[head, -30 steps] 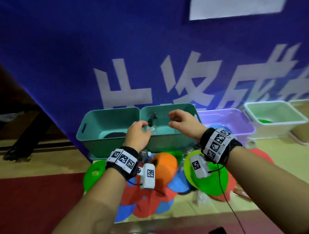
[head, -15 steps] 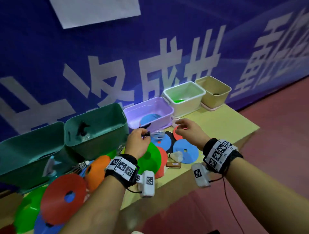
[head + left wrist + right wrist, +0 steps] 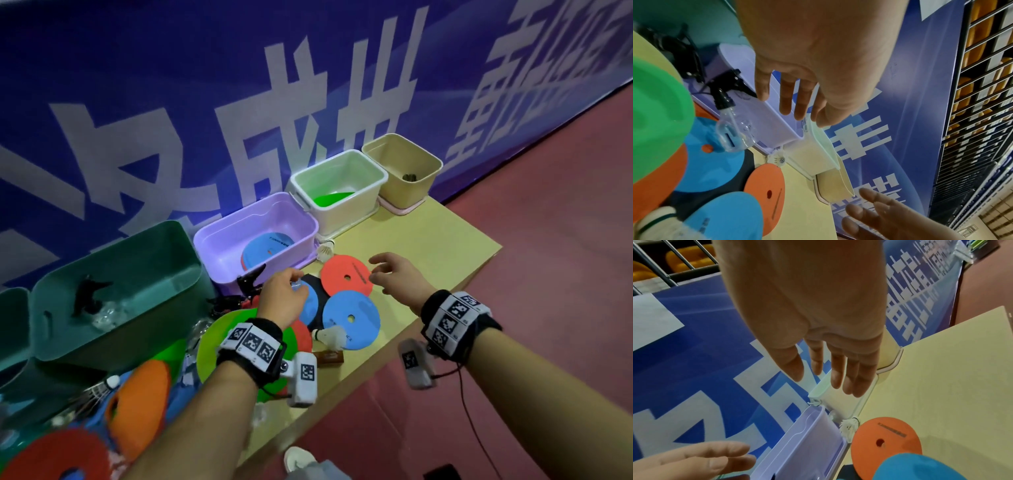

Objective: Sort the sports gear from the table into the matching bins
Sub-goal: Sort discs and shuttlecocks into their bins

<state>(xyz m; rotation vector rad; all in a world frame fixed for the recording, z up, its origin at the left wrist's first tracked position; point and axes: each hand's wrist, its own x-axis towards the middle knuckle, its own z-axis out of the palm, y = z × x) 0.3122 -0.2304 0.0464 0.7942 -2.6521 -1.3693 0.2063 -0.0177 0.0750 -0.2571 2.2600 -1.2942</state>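
Hands are both hovering low over the table (image 3: 445, 246) in the head view. The left hand (image 3: 282, 301) is hanging over the scattered gear just in front of the purple bin (image 3: 219, 274), and the right hand (image 3: 397, 277) is reaching over the edge of the red disc (image 3: 346, 279). Neither is holding anything.

From the left wrist, the fingers (image 3: 785, 97) are hanging straight and spread, gripping nothing. The spray bottle (image 3: 731, 129) is lying on its side below them on a blue disc (image 3: 705, 162), just beside the purple bin's wall. Its long axis is running along that wall, with the black trigger head pointing toward the tangle of other black parts and the clear base toward the red disc. Being round and lying on a smooth disc, it is probably going to roll or skid if pinched off-centre, and the trigger could be snagging its neighbours.

From the right wrist, the fingers (image 3: 838, 369) are likewise straight and empty, with the red disc lying flat below. A shuttlecock (image 3: 847, 426) is touching the disc's rim, so a careless lift is likely to knock it away.
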